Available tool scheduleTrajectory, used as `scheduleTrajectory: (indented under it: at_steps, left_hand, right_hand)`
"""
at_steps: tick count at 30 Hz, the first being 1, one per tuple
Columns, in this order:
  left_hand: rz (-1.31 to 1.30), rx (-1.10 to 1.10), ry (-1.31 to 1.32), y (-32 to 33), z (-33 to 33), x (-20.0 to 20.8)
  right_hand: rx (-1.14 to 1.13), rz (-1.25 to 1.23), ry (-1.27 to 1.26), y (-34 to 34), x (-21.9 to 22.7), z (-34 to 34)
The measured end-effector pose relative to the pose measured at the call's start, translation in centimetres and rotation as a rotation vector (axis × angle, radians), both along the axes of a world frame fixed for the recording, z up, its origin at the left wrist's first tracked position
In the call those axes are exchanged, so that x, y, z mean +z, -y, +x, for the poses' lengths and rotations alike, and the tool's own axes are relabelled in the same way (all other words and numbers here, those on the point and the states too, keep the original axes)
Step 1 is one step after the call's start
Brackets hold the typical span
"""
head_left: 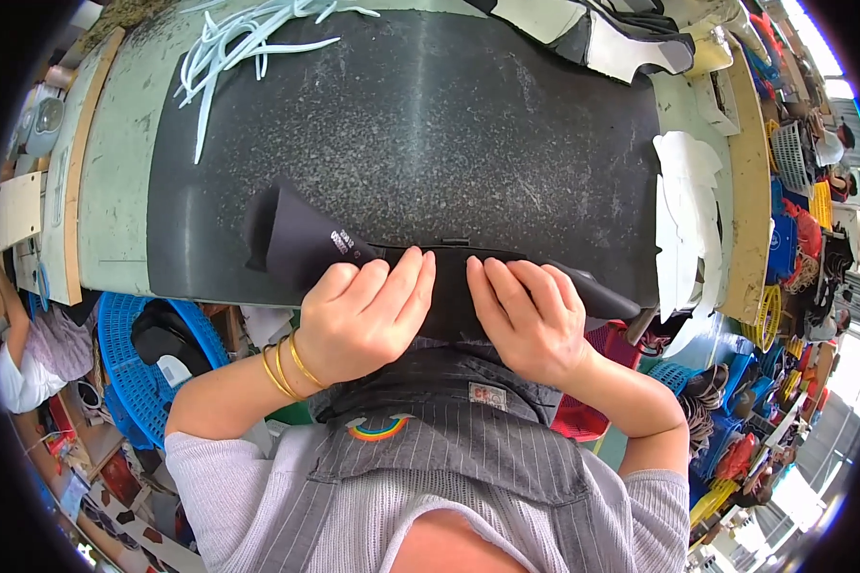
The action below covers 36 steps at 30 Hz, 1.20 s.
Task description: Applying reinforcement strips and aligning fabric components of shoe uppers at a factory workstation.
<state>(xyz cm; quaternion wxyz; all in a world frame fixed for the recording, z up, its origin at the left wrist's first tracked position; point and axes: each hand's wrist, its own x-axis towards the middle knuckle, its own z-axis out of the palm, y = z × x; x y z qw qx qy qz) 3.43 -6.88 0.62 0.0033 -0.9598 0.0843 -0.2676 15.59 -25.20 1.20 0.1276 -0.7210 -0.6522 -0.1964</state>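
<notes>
A soft black sheet-like piece (301, 234), with small white print near its left end, lies along the front edge of a black mat (420, 143). Its left end curls up and flares, while its right end narrows to a rolled tip. My left hand (363, 315), with gold bangles at the wrist, grips the middle of the piece with fingers pressed together. A short gap to the right, my right hand (535, 320) pinches the same edge. Both thumbs are hidden. A small dark tab (456, 241) shows just beyond the gap between my hands.
Pale blue strips (248, 43) lie tangled at the mat's far left. White cut pieces (683, 210) are stacked along its right side, and black-and-white pieces (621, 43) sit at the far right. Below the table's left edge stands a blue basket (115, 353) holding black items.
</notes>
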Motion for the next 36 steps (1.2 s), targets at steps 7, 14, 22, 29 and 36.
scheduleTrajectory:
  at_steps: [7,14,22,29,36]
  left_hand:
    - [0.062,-0.088,-0.14,-1.0,0.6,0.9]
    - [-0.053,-0.028,-0.337,1.7,-1.4,0.9]
    - [-0.106,-0.32,-0.381,-0.2,0.7,2.7]
    - [-0.294,-0.174,-0.153,5.9,2.5,-0.5]
    - [-0.385,-0.106,-0.079,6.1,3.4,-0.8]
  right_hand:
    - [0.033,-0.098,0.094,-0.5,-0.2,-0.4]
    - [0.115,-0.303,0.091,0.3,1.1,0.3]
    - [-0.076,-0.316,-0.211,3.3,6.3,7.0]
    - [-0.341,0.327,-0.005,7.5,-0.4,3.8]
    - [0.03,-0.084,-0.378,6.3,-1.5,3.1]
